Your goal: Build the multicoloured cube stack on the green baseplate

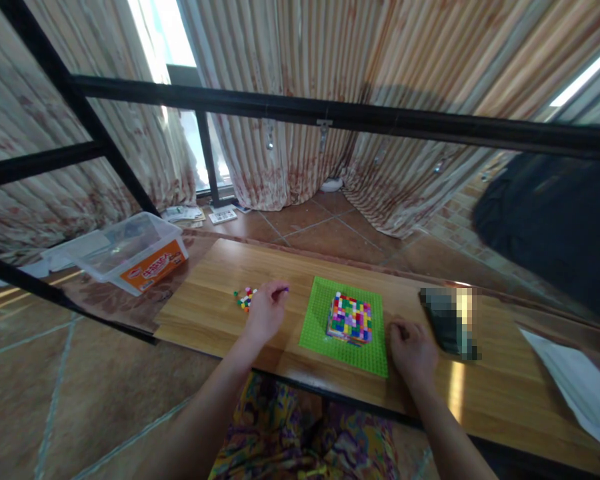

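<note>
My left hand [269, 308] is pinched on a small purple toy brick [287, 289] above the wooden table, left of the green baseplate [313, 327]. Just beside that hand lies a loose pile of small coloured bricks [245, 300], partly covered by it. A square block of multicoloured bricks [350, 319] stands on the baseplate, several layers high. My right hand [413, 350] rests on the table by the plate's right edge, its fingers curled in with nothing visible in them.
A dark phone-like object [443, 323], partly pixelated, lies right of my right hand. White paper [575, 380] is at the table's right end. Left of the table [205, 320] stands a clear plastic box [135, 250] with an orange label. A black metal bar [290, 110] crosses beyond the table.
</note>
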A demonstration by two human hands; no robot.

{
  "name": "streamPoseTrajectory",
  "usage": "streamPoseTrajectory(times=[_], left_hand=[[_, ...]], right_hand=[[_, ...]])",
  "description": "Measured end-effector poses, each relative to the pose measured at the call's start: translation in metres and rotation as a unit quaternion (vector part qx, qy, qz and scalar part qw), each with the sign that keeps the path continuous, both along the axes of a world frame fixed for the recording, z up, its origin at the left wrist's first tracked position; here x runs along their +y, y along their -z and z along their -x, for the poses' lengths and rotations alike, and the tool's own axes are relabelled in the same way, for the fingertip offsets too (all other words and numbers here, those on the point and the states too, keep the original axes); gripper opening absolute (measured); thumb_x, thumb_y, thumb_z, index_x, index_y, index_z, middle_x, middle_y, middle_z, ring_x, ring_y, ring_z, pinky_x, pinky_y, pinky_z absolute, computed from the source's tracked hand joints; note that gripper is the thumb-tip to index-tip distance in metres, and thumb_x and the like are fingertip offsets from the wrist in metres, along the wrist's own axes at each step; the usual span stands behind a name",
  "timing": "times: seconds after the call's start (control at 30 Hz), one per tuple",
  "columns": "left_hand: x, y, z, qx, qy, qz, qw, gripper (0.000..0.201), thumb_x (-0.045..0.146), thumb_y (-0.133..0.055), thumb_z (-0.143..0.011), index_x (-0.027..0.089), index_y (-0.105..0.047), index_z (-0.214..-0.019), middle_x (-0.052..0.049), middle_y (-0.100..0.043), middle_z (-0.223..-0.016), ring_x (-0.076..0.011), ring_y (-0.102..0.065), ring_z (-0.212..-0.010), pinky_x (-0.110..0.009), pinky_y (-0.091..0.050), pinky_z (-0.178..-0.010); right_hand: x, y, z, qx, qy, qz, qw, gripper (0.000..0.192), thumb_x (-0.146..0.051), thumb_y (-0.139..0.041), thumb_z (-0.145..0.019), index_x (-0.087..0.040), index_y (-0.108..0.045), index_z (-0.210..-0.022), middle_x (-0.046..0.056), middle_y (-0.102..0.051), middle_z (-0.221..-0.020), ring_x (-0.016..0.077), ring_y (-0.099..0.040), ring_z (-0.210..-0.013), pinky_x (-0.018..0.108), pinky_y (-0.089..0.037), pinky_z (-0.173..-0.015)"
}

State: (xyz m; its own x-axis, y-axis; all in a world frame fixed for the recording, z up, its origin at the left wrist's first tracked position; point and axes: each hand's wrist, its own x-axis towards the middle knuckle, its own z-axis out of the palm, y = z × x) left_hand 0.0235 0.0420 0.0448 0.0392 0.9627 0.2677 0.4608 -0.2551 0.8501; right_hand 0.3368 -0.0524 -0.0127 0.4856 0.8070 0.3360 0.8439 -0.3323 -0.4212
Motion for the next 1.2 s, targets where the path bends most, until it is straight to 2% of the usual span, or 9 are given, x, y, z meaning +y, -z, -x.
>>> streamPoseTrajectory(times=[0.13, 0.3, 0.57, 0.7, 0.8, 0.9, 1.03, 1.2], left_hand=[[-0.007, 0.001, -0.017, -0.113, 0.032, 0.058, 0.991, 0.015, 0.013, -0.054, -0.076, 0.016, -0.066, -0.085, -0.003, -0.067, -0.080, -0.0141, -0.062, -0.075, -0.027, -0.050, -0.072], [-0.016, -0.002, -0.032, -0.117, 0.044, 0.069, 0.990, 0.016, 0.012, -0.051, -0.077, 0.017, -0.065, -0.083, -0.002, -0.067, -0.077, -0.0131, -0.062, -0.072, -0.025, -0.050, -0.069], [-0.015, 0.005, -0.035, -0.023, 0.046, 0.048, 0.998, 0.018, 0.015, -0.050, -0.082, 0.019, -0.066, -0.087, -0.001, -0.069, -0.083, -0.0128, -0.063, -0.076, -0.024, -0.049, -0.070], [-0.015, 0.010, -0.029, 0.109, 0.032, 0.025, 0.993, 0.020, 0.009, -0.049, -0.081, 0.017, -0.066, -0.088, -0.004, -0.067, -0.086, -0.0139, -0.061, -0.078, -0.025, -0.048, -0.073], [-0.017, 0.013, -0.025, 0.219, 0.019, 0.002, 0.976, 0.022, 0.008, -0.045, -0.083, 0.016, -0.065, -0.089, -0.006, -0.065, -0.092, -0.0164, -0.060, -0.086, -0.027, -0.047, -0.079], [-0.016, 0.015, -0.020, 0.280, -0.003, 0.010, 0.960, 0.024, 0.010, -0.041, -0.086, 0.017, -0.064, -0.091, -0.007, -0.064, -0.096, -0.0175, -0.060, -0.088, -0.028, -0.046, -0.080], [-0.013, 0.014, -0.016, 0.288, -0.024, 0.011, 0.957, 0.025, 0.011, -0.041, -0.087, 0.017, -0.065, -0.091, -0.008, -0.063, -0.097, -0.0189, -0.060, -0.090, -0.029, -0.046, -0.081], [-0.012, 0.003, -0.022, 0.205, -0.015, -0.006, 0.979, 0.020, 0.013, -0.048, -0.084, 0.019, -0.067, -0.088, -0.006, -0.064, -0.089, -0.0165, -0.060, -0.082, -0.028, -0.047, -0.077]], right_hand=[[0.000, 0.000, 0.000, 0.000, -0.003, -0.008, 1.000, 0.035, -0.038, -0.043, -0.082, -0.017, -0.070, -0.088, 0.007, -0.063, -0.089, 0.0162, -0.053, -0.073, 0.027, -0.032, -0.061], [-0.001, -0.003, 0.003, 0.009, 0.007, 0.007, 1.000, 0.032, -0.035, -0.044, -0.083, -0.018, -0.070, -0.089, 0.006, -0.063, -0.090, 0.0143, -0.051, -0.071, 0.026, -0.030, -0.059], [0.000, -0.006, 0.006, 0.018, 0.011, -0.005, 1.000, 0.033, -0.036, -0.044, -0.083, -0.017, -0.069, -0.088, 0.007, -0.062, -0.091, 0.0145, -0.051, -0.071, 0.026, -0.030, -0.061], [0.000, -0.008, 0.008, 0.022, 0.013, 0.004, 1.000, 0.033, -0.037, -0.043, -0.083, -0.018, -0.069, -0.088, 0.006, -0.062, -0.089, 0.0138, -0.050, -0.069, 0.026, -0.030, -0.060], [-0.001, -0.009, 0.008, 0.025, 0.015, 0.005, 1.000, 0.032, -0.037, -0.044, -0.083, -0.018, -0.069, -0.088, 0.005, -0.061, -0.088, 0.0134, -0.049, -0.069, 0.026, -0.029, -0.060], [-0.001, -0.009, 0.008, 0.026, 0.014, 0.003, 1.000, 0.032, -0.036, -0.043, -0.083, -0.018, -0.069, -0.088, 0.006, -0.062, -0.089, 0.0137, -0.050, -0.070, 0.026, -0.029, -0.060], [-0.001, -0.009, 0.008, 0.032, 0.006, -0.004, 0.999, 0.034, -0.037, -0.043, -0.083, -0.017, -0.069, -0.089, 0.007, -0.062, -0.091, 0.0139, -0.050, -0.069, 0.026, -0.030, -0.060], [-0.001, -0.009, 0.009, 0.028, 0.014, 0.001, 1.000, 0.034, -0.037, -0.042, -0.083, -0.018, -0.069, -0.088, 0.006, -0.062, -0.090, 0.0134, -0.049, -0.067, 0.026, -0.029, -0.059]])
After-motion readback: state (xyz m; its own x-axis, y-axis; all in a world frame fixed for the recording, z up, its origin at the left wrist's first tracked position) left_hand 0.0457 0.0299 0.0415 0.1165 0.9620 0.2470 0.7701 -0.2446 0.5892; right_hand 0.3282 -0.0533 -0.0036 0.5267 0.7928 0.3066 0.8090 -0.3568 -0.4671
